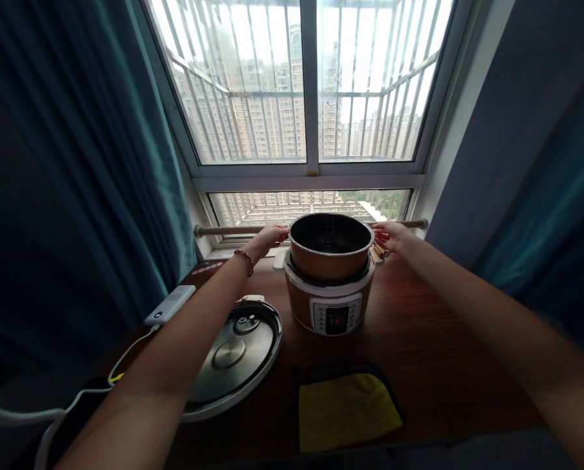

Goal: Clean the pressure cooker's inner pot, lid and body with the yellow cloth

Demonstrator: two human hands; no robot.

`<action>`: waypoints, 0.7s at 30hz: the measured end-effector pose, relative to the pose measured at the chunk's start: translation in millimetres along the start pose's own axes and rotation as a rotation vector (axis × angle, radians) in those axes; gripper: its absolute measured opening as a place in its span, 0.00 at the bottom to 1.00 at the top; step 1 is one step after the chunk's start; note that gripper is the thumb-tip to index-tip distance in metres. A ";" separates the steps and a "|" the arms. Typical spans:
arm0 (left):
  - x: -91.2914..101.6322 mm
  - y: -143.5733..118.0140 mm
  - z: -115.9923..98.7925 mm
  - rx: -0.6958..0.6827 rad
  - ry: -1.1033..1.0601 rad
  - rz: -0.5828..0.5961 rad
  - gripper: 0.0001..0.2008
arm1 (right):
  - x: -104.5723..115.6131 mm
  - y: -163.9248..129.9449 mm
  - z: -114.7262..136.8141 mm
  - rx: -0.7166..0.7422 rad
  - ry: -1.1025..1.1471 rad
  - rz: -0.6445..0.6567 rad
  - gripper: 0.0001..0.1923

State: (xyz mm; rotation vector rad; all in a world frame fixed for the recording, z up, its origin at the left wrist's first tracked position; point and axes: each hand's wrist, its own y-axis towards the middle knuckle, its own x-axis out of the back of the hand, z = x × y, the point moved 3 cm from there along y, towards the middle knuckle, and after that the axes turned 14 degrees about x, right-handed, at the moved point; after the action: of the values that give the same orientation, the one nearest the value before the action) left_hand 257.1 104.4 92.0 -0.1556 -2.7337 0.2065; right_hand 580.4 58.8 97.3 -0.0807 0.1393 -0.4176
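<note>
A round inner pot [331,262], copper-brown outside and dark inside, sits partly raised out of the opening of an electric pressure cooker [299,301]. My left hand [271,239] grips the pot's rim at its left side, fingers closed on the edge. On the opposite side my right hand [388,236] holds the rim with bent fingers. Dark measuring marks show on the pot's inner wall. The cooker's front carries a control panel with a dark display. Its detached lid [252,352] lies underside up to the left, below my left forearm.
A folded yellow cloth [348,411] with dark edging lies before the cooker. At left are a white power bank [171,305] and a white cable [125,358]. A horizontal rail [223,230] runs behind the cooker, below the window. Blue curtains [100,130] hang at the sides.
</note>
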 end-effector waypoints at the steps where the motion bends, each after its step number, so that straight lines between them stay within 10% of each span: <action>1: -0.9 -0.7 2.1 0.002 0.008 -0.006 0.12 | 0.2 0.3 -2.5 -0.004 -0.003 0.002 0.09; 21: -14.5 -11.3 21.2 -0.023 0.156 -0.032 0.15 | -0.5 6.5 -32.9 0.023 -0.157 0.020 0.07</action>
State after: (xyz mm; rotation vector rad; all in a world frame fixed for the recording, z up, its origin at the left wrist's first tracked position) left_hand 261.1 88.7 69.1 -0.1284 -2.5822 0.1473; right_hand 577.5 63.3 64.2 -0.0888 -0.0196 -0.3915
